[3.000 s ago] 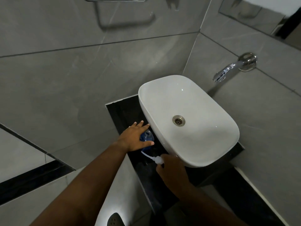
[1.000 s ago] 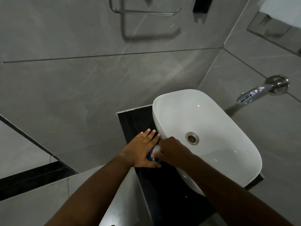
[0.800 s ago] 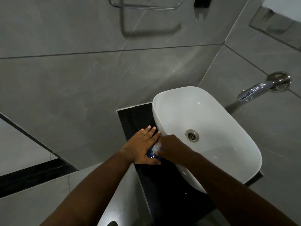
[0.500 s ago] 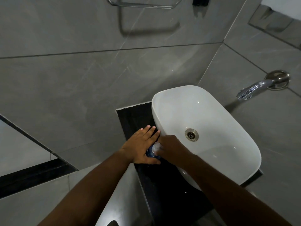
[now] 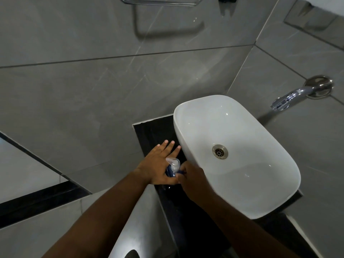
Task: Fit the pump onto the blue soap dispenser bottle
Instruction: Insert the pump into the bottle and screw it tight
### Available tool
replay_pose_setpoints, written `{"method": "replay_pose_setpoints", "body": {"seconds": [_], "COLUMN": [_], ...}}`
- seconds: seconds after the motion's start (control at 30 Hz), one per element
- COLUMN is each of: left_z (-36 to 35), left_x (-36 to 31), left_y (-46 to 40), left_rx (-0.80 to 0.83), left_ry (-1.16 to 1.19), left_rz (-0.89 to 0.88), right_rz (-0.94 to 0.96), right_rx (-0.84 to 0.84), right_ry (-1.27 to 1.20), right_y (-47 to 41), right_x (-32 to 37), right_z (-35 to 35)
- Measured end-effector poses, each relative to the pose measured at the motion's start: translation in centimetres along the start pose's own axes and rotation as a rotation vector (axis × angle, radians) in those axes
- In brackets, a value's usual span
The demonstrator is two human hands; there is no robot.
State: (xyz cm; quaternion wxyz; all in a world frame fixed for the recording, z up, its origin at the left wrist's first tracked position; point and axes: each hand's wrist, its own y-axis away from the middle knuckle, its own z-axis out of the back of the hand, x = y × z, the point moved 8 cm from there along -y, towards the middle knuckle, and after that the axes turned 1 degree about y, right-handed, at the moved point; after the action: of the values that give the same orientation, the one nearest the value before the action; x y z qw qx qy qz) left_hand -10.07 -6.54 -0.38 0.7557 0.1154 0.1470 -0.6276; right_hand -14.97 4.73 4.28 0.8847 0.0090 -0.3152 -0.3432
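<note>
The blue soap dispenser bottle stands on the black counter, just left of the white basin. A clear white pump sits on its top, nozzle pointing up-left. My left hand wraps the bottle from the left, palm against it, fingers stretched toward the basin. My right hand is at the bottle's right side, fingertips at the pump's collar. Most of the bottle is hidden by both hands.
The white basin with a metal drain fills the counter's right part. A chrome tap juts from the grey tiled wall at right. A towel rail hangs at the top.
The pump head, earlier covered by my right hand, now shows on top of the bottle. My right hand has slid down to the bottle's right side. The left hand has stayed put.
</note>
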Motion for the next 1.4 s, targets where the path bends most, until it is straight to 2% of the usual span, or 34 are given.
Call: {"method": "replay_pose_setpoints", "body": {"seconds": [0.1,0.27,0.47,0.77,0.9,1.1,1.27,1.4], "left_z": [-0.1,-0.1,-0.1,0.3,0.5,0.2,0.3,0.2], "left_x": [0.0,0.2,0.0,0.7,1.0,0.6,0.6,0.7], "left_y": [0.5,0.7,-0.2,0.4,0.3,0.1,-0.1,-0.1], "left_rx": [0.013,0.033,0.055,0.062,0.080,0.111,0.120,0.119], "left_ry": [-0.010,0.013,-0.012,-0.048,-0.055,-0.016,-0.019,-0.054], "left_rz": [0.002,0.030,0.029,0.016,0.031,0.058,0.041,0.020], "right_rz": [0.011,0.153,0.116,0.154,0.224,0.171,0.190,0.142], "right_rx": [-0.015,0.006,-0.063,-0.033,0.067,-0.012,0.066,0.012], "right_ry": [-0.140,-0.120,-0.189,-0.192,-0.141,-0.180,-0.201,-0.169], "right_y": [0.3,-0.3,0.0,-0.8,-1.7,-1.9,-2.0,-2.0], "right_x": [-0.1,1.3,0.1,0.8,1.6,0.7,0.9,0.6], "right_z": [0.0,0.2,0.4,0.3,-0.1,-0.2,-0.6,-0.6]}}
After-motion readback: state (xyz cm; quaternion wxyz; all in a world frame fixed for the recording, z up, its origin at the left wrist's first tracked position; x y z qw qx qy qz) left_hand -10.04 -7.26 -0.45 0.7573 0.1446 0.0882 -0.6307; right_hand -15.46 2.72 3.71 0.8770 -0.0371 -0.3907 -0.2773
